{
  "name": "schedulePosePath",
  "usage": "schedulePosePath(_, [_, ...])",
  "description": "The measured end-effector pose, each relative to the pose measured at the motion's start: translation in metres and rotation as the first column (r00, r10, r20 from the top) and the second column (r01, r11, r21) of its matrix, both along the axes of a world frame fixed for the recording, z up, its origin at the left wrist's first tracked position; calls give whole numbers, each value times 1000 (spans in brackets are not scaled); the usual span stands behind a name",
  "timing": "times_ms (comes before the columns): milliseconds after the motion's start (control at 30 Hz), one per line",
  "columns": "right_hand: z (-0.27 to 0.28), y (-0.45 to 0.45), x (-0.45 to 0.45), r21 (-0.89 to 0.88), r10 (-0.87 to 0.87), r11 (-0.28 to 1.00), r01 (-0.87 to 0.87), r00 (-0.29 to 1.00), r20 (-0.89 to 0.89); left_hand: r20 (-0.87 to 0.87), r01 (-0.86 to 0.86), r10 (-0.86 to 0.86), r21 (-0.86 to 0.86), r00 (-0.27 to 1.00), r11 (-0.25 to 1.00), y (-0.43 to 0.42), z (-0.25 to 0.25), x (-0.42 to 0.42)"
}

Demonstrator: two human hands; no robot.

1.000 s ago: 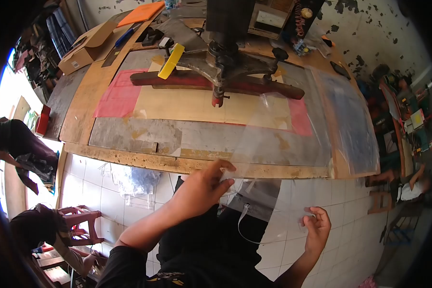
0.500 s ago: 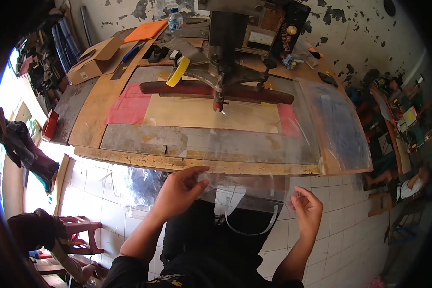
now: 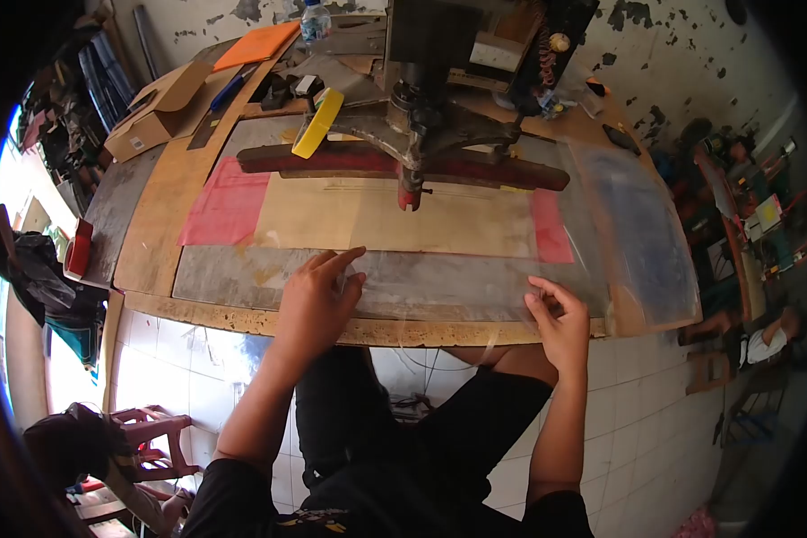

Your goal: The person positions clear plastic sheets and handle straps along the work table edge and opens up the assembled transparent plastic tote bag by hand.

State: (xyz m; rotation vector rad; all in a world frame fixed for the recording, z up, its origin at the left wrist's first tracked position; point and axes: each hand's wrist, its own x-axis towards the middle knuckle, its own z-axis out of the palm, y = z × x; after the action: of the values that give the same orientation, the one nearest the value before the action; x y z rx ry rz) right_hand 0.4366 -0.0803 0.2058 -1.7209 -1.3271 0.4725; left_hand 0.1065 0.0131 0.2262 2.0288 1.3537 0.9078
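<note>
The left hand and the right hand each pinched a clear, thin plastic sheet between thumb and fingers, holding it over the front of the worn grey metal plate. Beyond them, a long, dark-red metal press bar overhung the cream rectangular panel, partly blocking it. A yellow tape roll hung at the bar's left; a brown cardboard box sat farther left.

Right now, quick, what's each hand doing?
Left hand: curled, holding one side of the clear plastic sheet, pointer finger sticking out.
Right hand: thumb and fingers curled on the other side.
</note>
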Motion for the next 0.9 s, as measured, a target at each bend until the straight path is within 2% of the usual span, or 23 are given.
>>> schedulePosePath(100, [2, 5, -7, 24, 0, 1000, -2, 996, 87, -97, -30, 30, 3, 995, 1000, 1, -7, 0])
schedulePosePath(167, [2, 6, -5, 35, 7, 999, -12, 992, 122, -185, -20, 51, 163, 981, 986, -2, -12, -3])
schedulePosePath(333, [-5, 2, -5, 77, 32, 996, -47, 981, 192, -223, -51, 91, 181, 970, 982, -10, -19, -2])
schedulePosePath(600, [-5, 0, 2, 106, 71, 991, -85, 989, 129, -197, -23, 73, 246, 978, 969, -12, -19, -7])
schedulePosePath(667, [0, -2, 3, 117, 68, 990, -80, 992, 104, 86, -34, 35, -19, 996, 999, -11, -9, -6])
schedulePosePath(700, [6, -2, 3, 63, -5, 998, 13, 993, -118, 84, -33, 35, -21, 996, 999, -8, -9, -7])
schedulePosePath(733, [10, -2, 3, -9, -90, 996, 92, 940, -329, 294, -8, 64, -186, 954, 982, -4, -7, -7])
schedulePosePath(767, [10, 2, 5, -6, -90, 996, 93, 939, -331, 483, 52, 124, -335, 867, 941, -1, -6, -7])
schedulePosePath(800, [11, 8, 6, 155, 7, 986, 59, 919, -394, 618, 105, 166, -378, 768, 920, 3, -7, -5])
schedulePosePath(833, [11, 12, 8, 314, 112, 949, 35, 892, -438, 618, 106, 163, -375, 769, 921, 6, -7, -3])
schedulePosePath(900, [2, 17, 12, 366, 161, 930, 16, 880, -447, 760, 101, 224, -355, 610, 929, 11, -8, 2])
